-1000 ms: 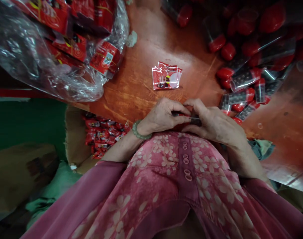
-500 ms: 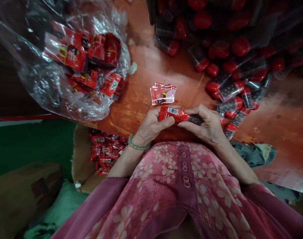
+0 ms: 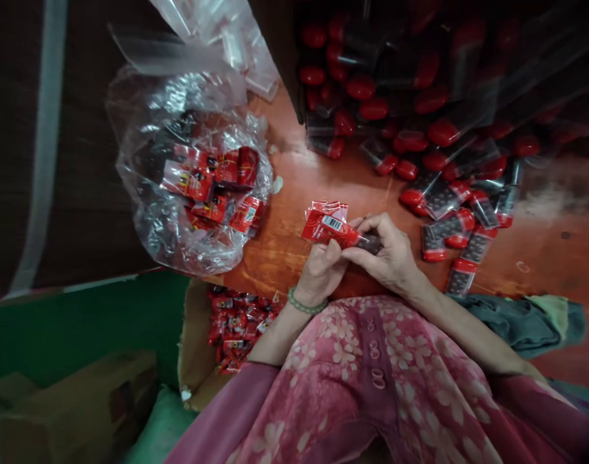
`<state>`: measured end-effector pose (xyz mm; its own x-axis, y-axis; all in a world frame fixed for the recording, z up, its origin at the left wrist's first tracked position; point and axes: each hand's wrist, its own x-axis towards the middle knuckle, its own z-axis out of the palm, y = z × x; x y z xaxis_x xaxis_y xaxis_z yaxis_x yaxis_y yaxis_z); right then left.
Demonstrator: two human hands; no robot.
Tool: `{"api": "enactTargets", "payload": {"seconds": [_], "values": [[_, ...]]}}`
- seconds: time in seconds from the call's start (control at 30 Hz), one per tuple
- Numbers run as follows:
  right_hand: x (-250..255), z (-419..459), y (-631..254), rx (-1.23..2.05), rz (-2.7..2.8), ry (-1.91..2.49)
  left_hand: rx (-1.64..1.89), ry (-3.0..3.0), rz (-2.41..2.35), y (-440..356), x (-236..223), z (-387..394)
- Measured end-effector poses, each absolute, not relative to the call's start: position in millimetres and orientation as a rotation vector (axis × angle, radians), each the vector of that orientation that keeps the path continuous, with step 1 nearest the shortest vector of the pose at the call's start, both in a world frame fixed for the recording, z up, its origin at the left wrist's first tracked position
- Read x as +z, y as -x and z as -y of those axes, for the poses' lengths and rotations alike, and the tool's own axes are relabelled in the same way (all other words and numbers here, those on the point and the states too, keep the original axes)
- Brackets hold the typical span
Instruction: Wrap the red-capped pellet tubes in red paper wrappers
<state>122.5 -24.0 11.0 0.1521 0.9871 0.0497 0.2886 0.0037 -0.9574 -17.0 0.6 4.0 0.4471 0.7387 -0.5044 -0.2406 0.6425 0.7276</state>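
Note:
In front of my chest, my right hand (image 3: 391,254) is closed round a small clear bottle with dark contents (image 3: 369,243). A flat red printed sleeve (image 3: 326,229) with a barcode is pulled partly over that bottle and sticks out to the left. My left hand (image 3: 318,274) is closed at the sleeve's lower edge, its thumb on it and the other fingers mostly hidden. Just behind, a small stack of red sleeves (image 3: 340,207) lies on the table, partly covered by the one in my hands.
A clear plastic bag (image 3: 178,241) with bundles of red sleeves lies at left on the orange table (image 3: 294,161). Many red-capped bottles (image 3: 439,132) are heaped at right. A cardboard box (image 3: 193,341) of red-wrapped pieces stands below left. Dark cloth (image 3: 511,322) lies at the right edge.
My left hand has slid down and right along the sleeve, now at its lower edge. The sleeve's free end shows more and overlaps the stack. The view has shifted.

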Motion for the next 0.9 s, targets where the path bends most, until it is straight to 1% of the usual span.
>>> {"api": "enactTargets", "payload": {"seconds": [0.1, 0.23, 0.3, 0.37, 0.43, 0.57, 0.7, 0.8, 0.9], "values": [[14, 19, -119, 1.085, 1.245, 1.334, 0.767, -0.609, -0.925, 12, 8, -8], [15, 22, -124, 1.387, 1.118, 1.224, 0.871, -0.587, -0.919, 11, 9, -14], [13, 25, -126, 1.463, 1.014, 1.193, 0.914, -0.598, -0.909, 10, 8, -14], [11, 27, -126, 1.43, 0.965, 1.196, 0.915, -0.61, -0.908, 9, 7, -14], [10, 28, -125, 1.321, 0.993, 1.249, 0.899, -0.617, -0.926, 6, 7, -13], [12, 28, -120, 1.04, 1.239, 1.412, 0.926, -0.686, -0.954, 2, 11, -14], [10, 27, -119, 0.84, 1.424, 1.425, 0.931, -0.769, -0.901, 1, 14, -19], [10, 26, -117, 0.861, 1.43, 1.401, 0.912, -0.765, -0.863, 1, 14, -24], [13, 24, -117, 1.055, 1.313, 1.395, 0.82, -0.797, -0.887, 3, 13, -28]]}}
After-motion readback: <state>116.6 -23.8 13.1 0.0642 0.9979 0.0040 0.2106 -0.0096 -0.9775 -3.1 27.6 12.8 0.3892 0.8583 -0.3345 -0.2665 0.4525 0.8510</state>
